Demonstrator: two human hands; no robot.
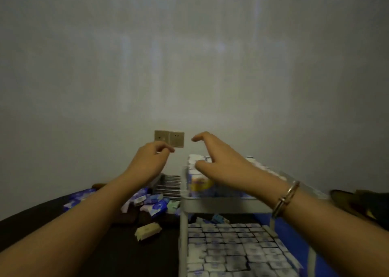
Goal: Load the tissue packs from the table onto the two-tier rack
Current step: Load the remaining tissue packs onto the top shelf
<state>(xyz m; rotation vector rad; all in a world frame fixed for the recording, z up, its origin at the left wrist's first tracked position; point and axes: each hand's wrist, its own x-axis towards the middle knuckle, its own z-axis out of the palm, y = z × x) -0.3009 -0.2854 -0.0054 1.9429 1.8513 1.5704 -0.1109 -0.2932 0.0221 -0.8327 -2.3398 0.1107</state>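
Note:
A white two-tier rack (223, 203) stands at the right. Its lower tier holds several rows of white-and-blue tissue packs (233, 247); taller packs (200, 182) stand on the upper tier. More blue and white tissue packs (151, 203) lie in a loose pile on the dark table (63, 230), and one beige pack (148, 230) lies apart in front. My left hand (149, 158) is raised above the pile, fingers loosely curled, holding nothing. My right hand (219, 160) hovers over the upper tier with fingers spread and thumb out, holding nothing.
A bare grey wall fills the upper view, with a double socket plate (169, 138) just behind my hands. A slatted metal object (170, 185) sits between the pile and the rack. Blue fabric (294, 245) lies right of the rack. A bracelet (286, 198) circles my right wrist.

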